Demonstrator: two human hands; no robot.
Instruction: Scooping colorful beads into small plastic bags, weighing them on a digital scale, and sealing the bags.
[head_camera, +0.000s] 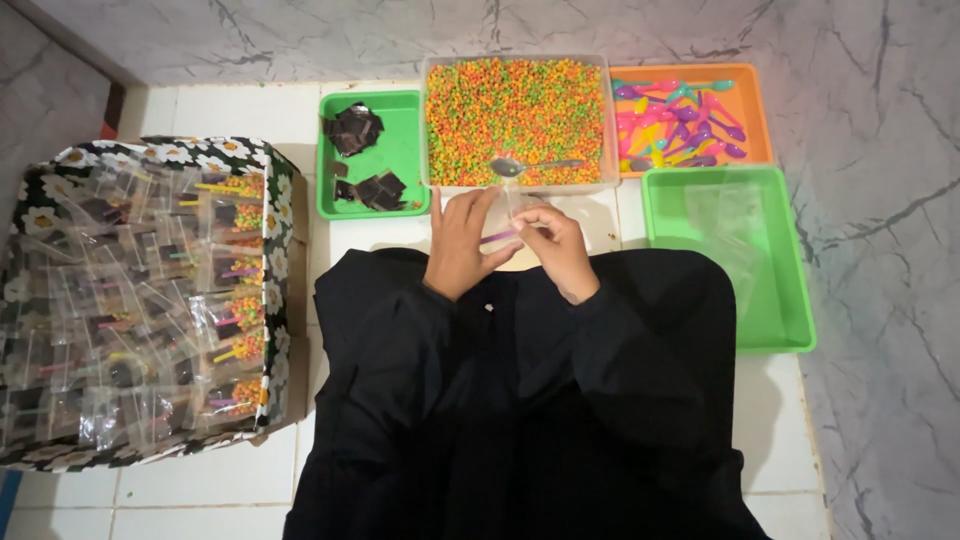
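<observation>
Clear plastic makes up the small bag pinched between both hands above the lap, just in front of the big clear tub of orange, green and yellow cereal bits. The left hand has its fingers closed on the bag's near side, and the right hand grips the other side with thumb and fingertips closed, so both grips are shut on the bag. A purple spoon handle pokes out of the bag between the two hands. A metal spoon lies on the cereal at the tub's front edge. Left of the tub sits a green tray holding dark square pieces; right of it an orange tray holds pink, purple, teal and yellow plastic spoons, and below that a larger green tray holds empty clear bags. Far left, a flower-patterned box is full of filled bags. Everything rests on a white tiled floor.
</observation>
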